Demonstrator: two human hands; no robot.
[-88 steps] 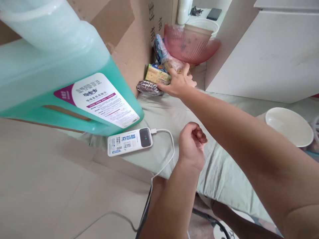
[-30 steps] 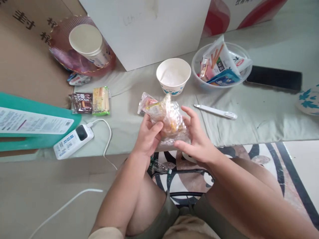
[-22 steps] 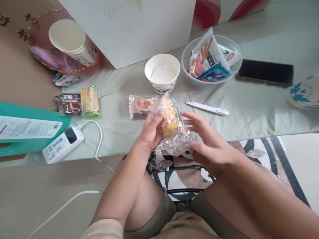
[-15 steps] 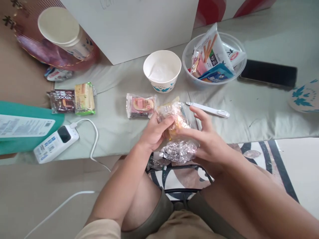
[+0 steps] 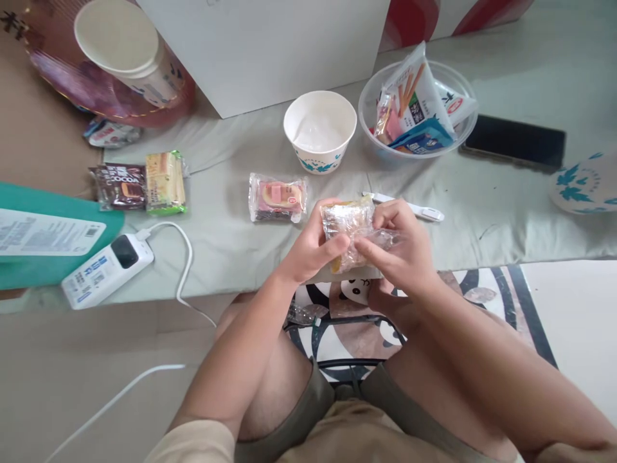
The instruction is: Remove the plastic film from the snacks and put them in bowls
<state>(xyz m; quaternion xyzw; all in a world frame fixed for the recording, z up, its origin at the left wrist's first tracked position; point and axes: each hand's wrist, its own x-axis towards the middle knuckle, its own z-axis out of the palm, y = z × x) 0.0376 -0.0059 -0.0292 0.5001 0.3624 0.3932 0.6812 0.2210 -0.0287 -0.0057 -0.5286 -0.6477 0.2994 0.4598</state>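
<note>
Between my hands, over the table's front edge, is a yellowish snack packet (image 5: 343,222) wrapped in clear, crinkled plastic wrap (image 5: 385,238). My left hand (image 5: 308,252) grips the packet's left side, thumb on top. Fingers of my right hand (image 5: 409,247) pinch the loose wrap along its right side. What lies inside the packet is hard to make out through the shine. Just behind the right hand lies a white utility knife (image 5: 409,207). Left of the packet rests a pink wrapped snack (image 5: 278,198), apart from both hands.
Behind stand a white paper bowl (image 5: 321,132) and a clear plastic bowl (image 5: 369,138) of snack packets. A phone (image 5: 515,141) and patterned paper cup (image 5: 585,186) are right. Leftward are wrapped snacks (image 5: 166,183), a white power bank (image 5: 108,271) with cable, and stacked paper cups (image 5: 118,38).
My right hand has closed from spread fingers into a pinch on the wrap. The crumpled wrap that hung below the packet is now gathered against it. The view has shifted slightly.
</note>
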